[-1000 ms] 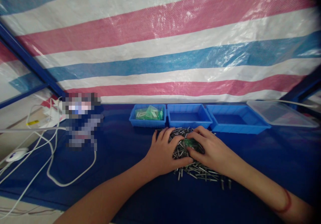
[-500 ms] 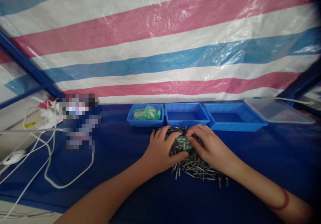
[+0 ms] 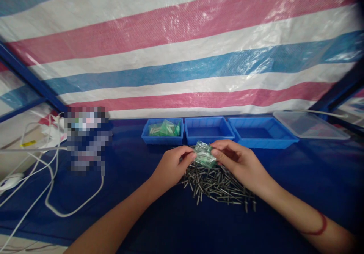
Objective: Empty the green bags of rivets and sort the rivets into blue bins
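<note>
Between my hands is a small green-tinted clear plastic bag, shiny and crinkled, with pale contents I cannot make out. My left hand pinches its left edge between thumb and fingers. At the opposite edge, the thumb and fingers of my right hand are closed on the bag too. Just beneath both hands spreads a pile of thin metal fasteners, nail-like, lying in all directions on the blue tabletop. The far part of the pile is hidden by the bag and fingers.
Behind the pile, a blue bin holds similar green bags. Beside it stand a middle blue bin and a wider right bin. A translucent lid lies far right. White cables cross the left side; a striped tarp hangs behind.
The bag has come up from the pile and is now held in both hands. My left hand, earlier spread over the fasteners, has closed on the bag's left edge.
</note>
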### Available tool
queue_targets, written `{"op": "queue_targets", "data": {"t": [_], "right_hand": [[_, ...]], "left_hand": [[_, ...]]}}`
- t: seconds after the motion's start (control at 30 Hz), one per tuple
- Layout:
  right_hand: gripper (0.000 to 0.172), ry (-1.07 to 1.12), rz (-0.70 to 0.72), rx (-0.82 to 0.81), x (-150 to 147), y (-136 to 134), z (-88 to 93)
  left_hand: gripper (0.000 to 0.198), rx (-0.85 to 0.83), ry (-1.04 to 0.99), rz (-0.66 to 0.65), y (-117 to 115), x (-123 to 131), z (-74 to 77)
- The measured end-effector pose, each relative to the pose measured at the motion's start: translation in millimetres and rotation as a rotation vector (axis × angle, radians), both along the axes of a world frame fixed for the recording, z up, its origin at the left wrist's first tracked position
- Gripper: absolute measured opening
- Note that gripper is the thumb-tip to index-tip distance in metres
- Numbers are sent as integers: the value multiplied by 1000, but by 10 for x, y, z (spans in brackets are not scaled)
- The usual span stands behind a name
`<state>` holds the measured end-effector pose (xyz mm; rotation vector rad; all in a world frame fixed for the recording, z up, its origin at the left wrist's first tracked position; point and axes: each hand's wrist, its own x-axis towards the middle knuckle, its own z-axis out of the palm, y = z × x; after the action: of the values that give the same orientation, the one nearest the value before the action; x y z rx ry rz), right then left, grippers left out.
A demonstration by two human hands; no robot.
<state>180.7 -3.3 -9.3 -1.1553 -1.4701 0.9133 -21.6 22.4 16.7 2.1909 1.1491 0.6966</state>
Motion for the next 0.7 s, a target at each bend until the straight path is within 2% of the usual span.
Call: {"op": "queue_targets", "data": {"t": [0.13, 0.3, 0.4, 0.57, 0.7], "right_hand": [[27, 43, 27, -104, 20, 8, 41], [31, 66, -18, -104, 50, 12, 79], [32, 66, -28, -134, 58, 18, 87], [30, 25, 3, -155, 62, -2, 118], [27, 26, 56, -145, 57, -37, 132]], "left_hand": [[24, -19, -68, 69, 6, -24, -26], [30, -155, -148, 17, 14, -34, -41], [28, -159, -153, -11, 1, -29, -13], [26, -143, -165, 43, -31, -12, 41], [24, -169, -200, 73, -23, -5, 18]]}}
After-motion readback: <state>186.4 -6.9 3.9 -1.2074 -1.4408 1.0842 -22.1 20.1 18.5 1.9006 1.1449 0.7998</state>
